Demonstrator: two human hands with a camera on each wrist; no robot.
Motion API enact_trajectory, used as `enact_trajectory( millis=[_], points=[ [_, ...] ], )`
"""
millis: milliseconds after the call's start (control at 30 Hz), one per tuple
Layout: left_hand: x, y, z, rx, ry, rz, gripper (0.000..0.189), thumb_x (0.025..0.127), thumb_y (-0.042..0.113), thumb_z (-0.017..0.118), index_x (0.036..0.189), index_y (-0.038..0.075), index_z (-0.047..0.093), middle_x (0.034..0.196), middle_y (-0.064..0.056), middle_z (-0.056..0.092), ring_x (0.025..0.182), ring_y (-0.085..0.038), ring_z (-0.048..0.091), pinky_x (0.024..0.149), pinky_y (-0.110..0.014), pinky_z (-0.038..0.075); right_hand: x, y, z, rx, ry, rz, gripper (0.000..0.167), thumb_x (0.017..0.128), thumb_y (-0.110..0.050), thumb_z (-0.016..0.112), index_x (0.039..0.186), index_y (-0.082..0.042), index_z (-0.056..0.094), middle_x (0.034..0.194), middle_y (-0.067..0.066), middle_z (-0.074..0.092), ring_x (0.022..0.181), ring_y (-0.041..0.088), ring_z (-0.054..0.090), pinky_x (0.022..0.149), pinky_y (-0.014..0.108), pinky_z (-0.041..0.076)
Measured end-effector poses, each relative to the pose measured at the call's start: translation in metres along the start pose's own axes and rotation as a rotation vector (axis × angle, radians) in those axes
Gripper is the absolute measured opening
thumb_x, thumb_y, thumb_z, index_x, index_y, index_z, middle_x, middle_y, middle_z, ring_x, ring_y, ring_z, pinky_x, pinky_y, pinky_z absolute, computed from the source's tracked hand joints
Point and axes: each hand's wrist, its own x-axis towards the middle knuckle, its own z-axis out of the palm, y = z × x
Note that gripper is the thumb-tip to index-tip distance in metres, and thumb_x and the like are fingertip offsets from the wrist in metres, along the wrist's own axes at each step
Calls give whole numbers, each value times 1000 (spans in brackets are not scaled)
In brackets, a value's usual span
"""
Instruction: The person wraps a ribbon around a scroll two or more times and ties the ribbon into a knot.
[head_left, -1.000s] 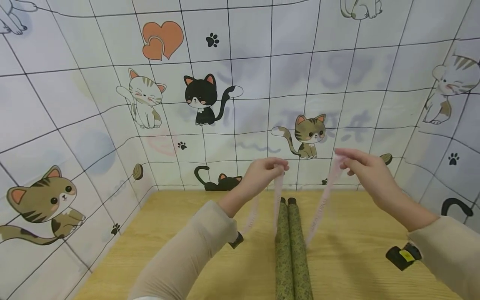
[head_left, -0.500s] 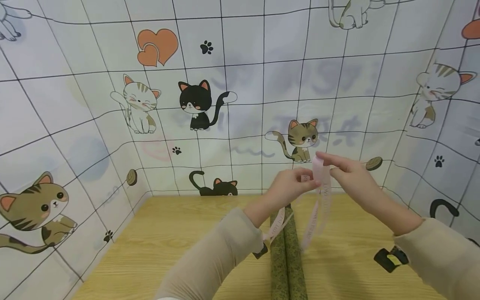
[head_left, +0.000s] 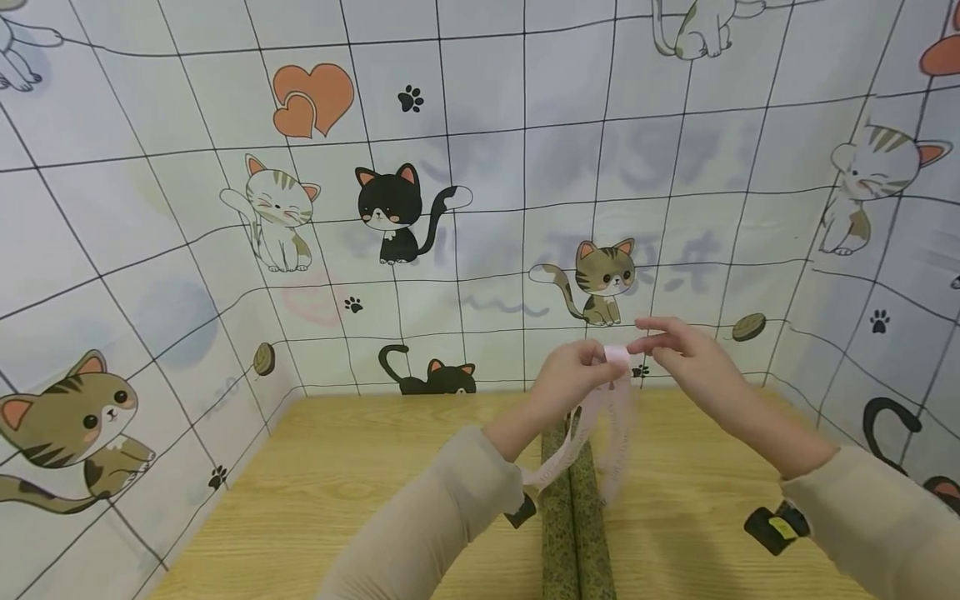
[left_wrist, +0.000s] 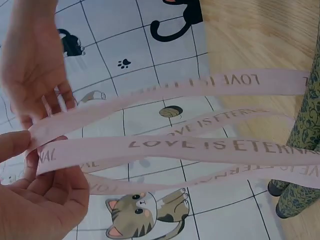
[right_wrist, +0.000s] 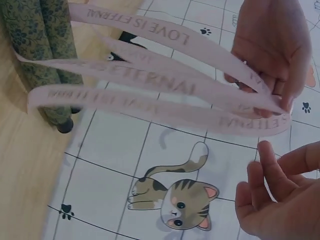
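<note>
My left hand (head_left: 568,379) pinches a pink ribbon (head_left: 617,357) that is folded into hanging loops. Lettering reading "LOVE IS ETERNAL" runs along the ribbon (left_wrist: 210,149) in the left wrist view. Just to the right is my right hand (head_left: 701,375), its fingers loosely extended. In the right wrist view, that right hand (right_wrist: 280,192) sits below the ribbon, apart from it, with nothing in its fingers. Two long green floral-patterned tubes (head_left: 558,533) with dark ends lie side by side under the loops. Where the ribbon meets the tubes is partly hidden.
The tubes rest on a light wood-grain table (head_left: 360,475). Behind it and along both sides stands a white gridded backdrop (head_left: 495,217) printed with cartoon cats. A black wrist device (head_left: 776,529) shows at the right sleeve.
The hands came together from wide apart. Both held ribbon; now the left alone pinches the gathered loops, and the right fingers have come off it, slightly to the right.
</note>
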Motion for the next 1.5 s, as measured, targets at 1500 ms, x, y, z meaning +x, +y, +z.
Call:
enact_trajectory(
  millis=[1500],
  points=[
    [-18, -43, 10, -145, 446, 227, 25, 93, 15, 59, 112, 11, 43, 70, -3, 56, 63, -7, 51, 56, -21, 41, 0, 23, 62, 139, 91, 105, 41, 88, -45, 60, 82, -4, 56, 72, 4, 48, 67, 16, 41, 58, 31, 34]
  ],
)
